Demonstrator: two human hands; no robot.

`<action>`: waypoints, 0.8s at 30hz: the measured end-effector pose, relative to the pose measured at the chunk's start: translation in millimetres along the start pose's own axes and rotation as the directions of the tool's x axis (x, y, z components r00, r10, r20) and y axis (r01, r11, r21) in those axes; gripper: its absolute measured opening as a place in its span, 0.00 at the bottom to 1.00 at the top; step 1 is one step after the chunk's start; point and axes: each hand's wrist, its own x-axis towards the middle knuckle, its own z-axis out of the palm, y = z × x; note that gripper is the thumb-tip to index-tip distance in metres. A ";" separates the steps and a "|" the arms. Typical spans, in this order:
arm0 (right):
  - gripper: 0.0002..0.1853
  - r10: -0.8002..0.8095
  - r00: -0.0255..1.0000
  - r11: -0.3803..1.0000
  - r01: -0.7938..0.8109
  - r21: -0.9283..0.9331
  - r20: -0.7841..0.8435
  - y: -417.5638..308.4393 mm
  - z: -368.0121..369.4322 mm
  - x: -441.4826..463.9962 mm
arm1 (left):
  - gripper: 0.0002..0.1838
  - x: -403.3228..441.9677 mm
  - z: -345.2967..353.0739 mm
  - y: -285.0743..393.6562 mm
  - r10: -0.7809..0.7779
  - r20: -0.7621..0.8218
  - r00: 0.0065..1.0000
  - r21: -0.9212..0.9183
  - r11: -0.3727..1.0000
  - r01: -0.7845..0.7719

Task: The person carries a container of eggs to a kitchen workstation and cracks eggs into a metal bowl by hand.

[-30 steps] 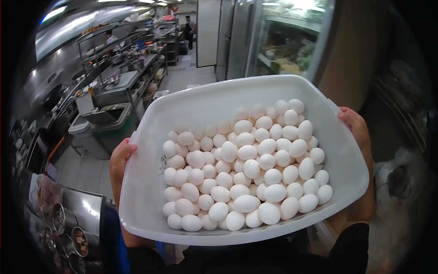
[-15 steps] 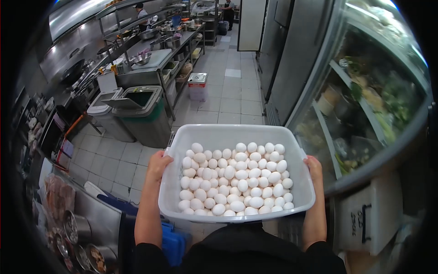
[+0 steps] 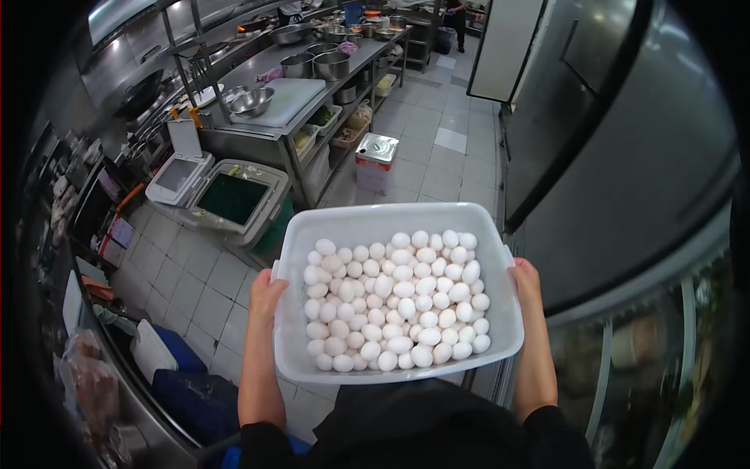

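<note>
Head view: tub (image 3: 391,216) of white eggs (image 3: 398,297) held up centrally, above tiled floor (image 3: 197,306). Left hand (image 3: 266,295) curled tight on its left end; right hand (image 3: 526,281) likewise on the right. Beyond, tin (image 3: 376,166) on floor; bin (image 3: 248,211) left of it.

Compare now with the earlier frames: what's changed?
The tub of eggs has been carried forward and sits farther from the camera than at first; the glass-fronted fridge has slid to lower right. Left hand and right hand still hold the tub.
</note>
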 end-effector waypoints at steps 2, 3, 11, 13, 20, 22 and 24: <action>0.11 0.014 1.000 0.998 -0.013 -0.054 0.013 -11.4 12.9 45.0 | 0.14 42.9 15.7 -5.6 0.057 -0.008 0.998 -0.046 0.997 -0.057; 0.11 0.026 1.000 0.999 -0.026 -0.042 -0.013 -14.8 18.8 69.0 | 0.14 63.1 27.2 1.1 0.047 -0.015 0.999 -0.052 0.997 -0.048; 0.10 0.112 0.993 0.994 -0.112 -0.013 0.023 6.5 50.4 265.8 | 0.15 202.4 104.6 27.3 0.077 -0.107 0.991 0.147 0.987 -0.061; 0.09 0.150 0.987 0.983 -0.143 -0.113 0.061 1.5 64.0 315.4 | 0.15 229.1 124.8 23.6 0.039 -0.160 0.986 0.160 0.987 -0.014; 0.10 0.185 0.970 0.937 -0.126 -0.325 0.160 -2.8 125.9 491.8 | 0.14 288.6 189.1 -29.8 -0.072 -0.372 0.925 -0.072 0.996 0.048; 0.10 0.217 0.967 0.933 -0.167 -0.319 0.130 -7.4 138.6 531.6 | 0.13 307.6 213.6 -37.0 -0.099 -0.403 0.910 -0.107 0.992 0.061; 0.10 0.248 0.963 0.921 -0.203 -0.331 0.100 -12.5 147.4 563.6 | 0.13 328.3 229.8 -45.0 -0.039 -0.418 0.907 -0.048 0.999 0.021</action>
